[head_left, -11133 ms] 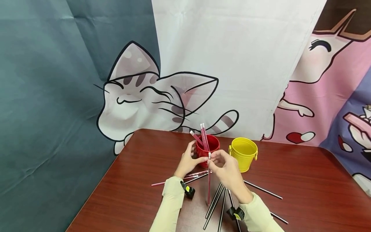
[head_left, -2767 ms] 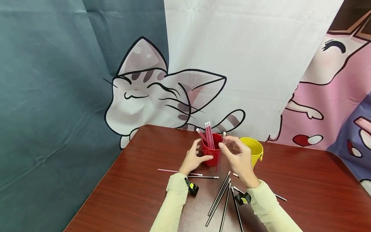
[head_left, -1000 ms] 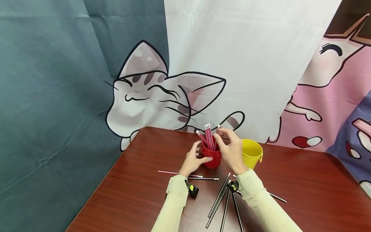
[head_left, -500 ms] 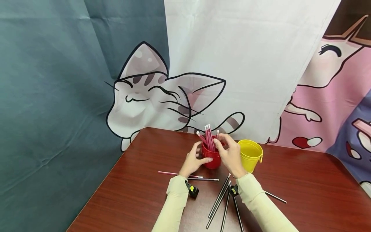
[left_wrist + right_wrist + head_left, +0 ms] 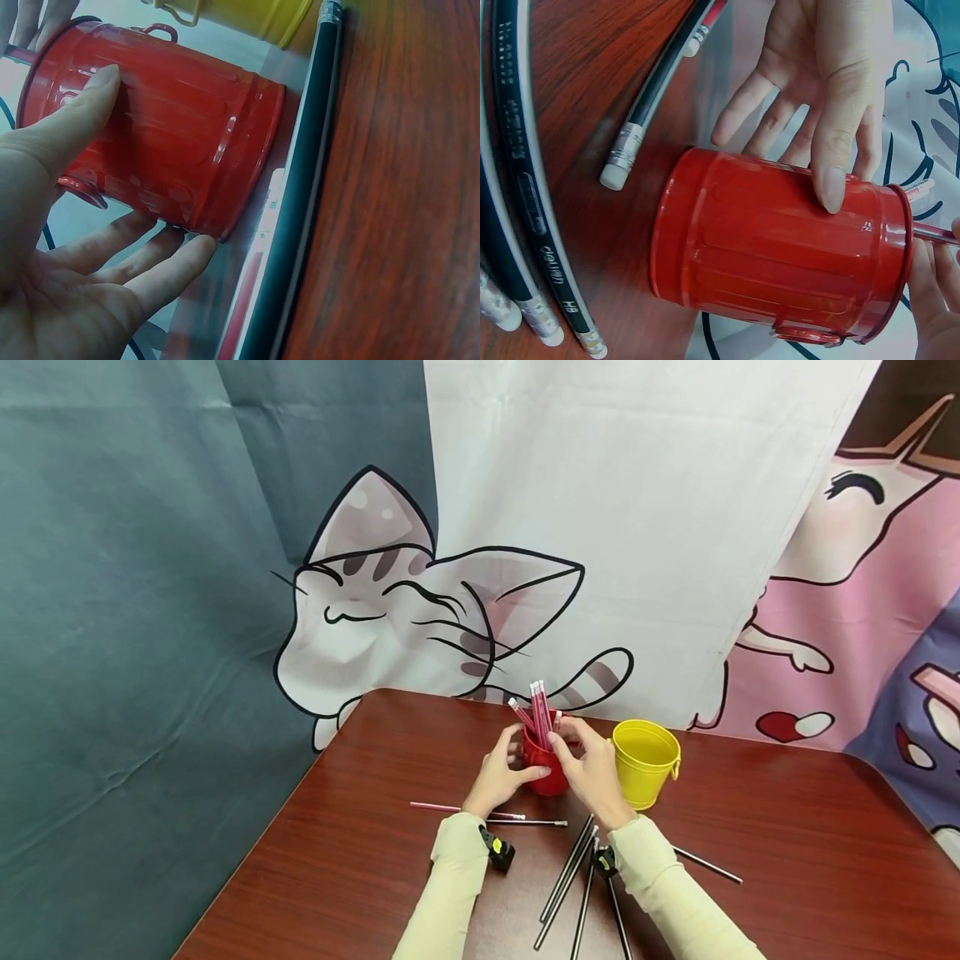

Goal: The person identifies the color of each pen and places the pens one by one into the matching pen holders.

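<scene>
Head view: red bucket [image 5: 552,783] stood between left hand [image 5: 498,777] and right hand [image 5: 592,770].
Left gripped it, right pinched a pencil [image 5: 557,720]; brown table [image 5: 337,835] beneath, cat-print backdrop [image 5: 352,647] far.

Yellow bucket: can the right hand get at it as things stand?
Probably yes: the yellow bucket stands just beside the right hand with nothing visible between, though that hand pinches a pencil.
</scene>
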`<state>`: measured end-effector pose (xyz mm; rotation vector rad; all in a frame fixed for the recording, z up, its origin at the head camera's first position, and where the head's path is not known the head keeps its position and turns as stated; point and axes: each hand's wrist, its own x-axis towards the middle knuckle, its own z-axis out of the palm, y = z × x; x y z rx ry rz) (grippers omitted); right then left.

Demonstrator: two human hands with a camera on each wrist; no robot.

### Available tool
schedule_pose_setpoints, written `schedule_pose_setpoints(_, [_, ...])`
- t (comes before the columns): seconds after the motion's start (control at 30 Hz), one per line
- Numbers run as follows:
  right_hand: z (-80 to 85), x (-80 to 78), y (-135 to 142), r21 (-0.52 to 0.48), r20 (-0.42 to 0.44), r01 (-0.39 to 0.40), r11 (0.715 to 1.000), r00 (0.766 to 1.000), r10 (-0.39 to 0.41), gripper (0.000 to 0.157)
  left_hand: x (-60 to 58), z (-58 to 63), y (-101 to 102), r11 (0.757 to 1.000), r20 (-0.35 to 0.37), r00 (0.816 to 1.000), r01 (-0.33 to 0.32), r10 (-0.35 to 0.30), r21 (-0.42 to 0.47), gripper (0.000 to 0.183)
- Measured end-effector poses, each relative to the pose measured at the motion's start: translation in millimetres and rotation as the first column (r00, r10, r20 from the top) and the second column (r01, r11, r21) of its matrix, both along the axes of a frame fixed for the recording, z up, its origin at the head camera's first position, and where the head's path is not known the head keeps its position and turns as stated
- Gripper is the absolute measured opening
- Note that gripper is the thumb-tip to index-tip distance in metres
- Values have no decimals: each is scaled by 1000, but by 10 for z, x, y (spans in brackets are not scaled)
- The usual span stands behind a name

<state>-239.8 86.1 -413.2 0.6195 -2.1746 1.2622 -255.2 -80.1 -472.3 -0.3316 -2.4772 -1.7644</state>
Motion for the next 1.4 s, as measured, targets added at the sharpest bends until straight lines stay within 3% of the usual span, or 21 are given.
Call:
schedule_pose_setpoints(0.47, [-58, 34, 18, -79, 16, -59, 995, 998, 61, 26, 5, 10, -13, 1000, 7, 1000, 5, -5, -1, 74])
schedule_pose_setpoints(0.73, [-84, 108, 42, -59, 55, -18, 998, 998, 21, 30, -2, 17, -18, 1000, 3, 1000, -2, 2, -5, 74])
schedule_pose_setpoints(0.93, [-42, 239, 25, -73, 59, -36, 997, 997, 41, 34, 2, 20, -11, 1000, -8, 1000, -6, 6, -12, 74])
schedule_pose_setpoints(1.1, [-153, 308, 13, -64, 28, -69, 996, 997, 71, 30, -11, 3, 4, 1000, -32, 999, 2, -2, -22, 75])
schedule_pose_setpoints(1.27, [-265, 351, -26, 3, 75, -158, 987, 985, 158, 19, -29, -14, -14, 1000, -50, 999, 8, -9, -28, 73])
schedule_pose_setpoints(1.4, [-329, 374, -68, 159, 180, -254, 954, 958, 226, 15, -28, -20, -33, 999, -37, 999, 8, -9, -31, 73])
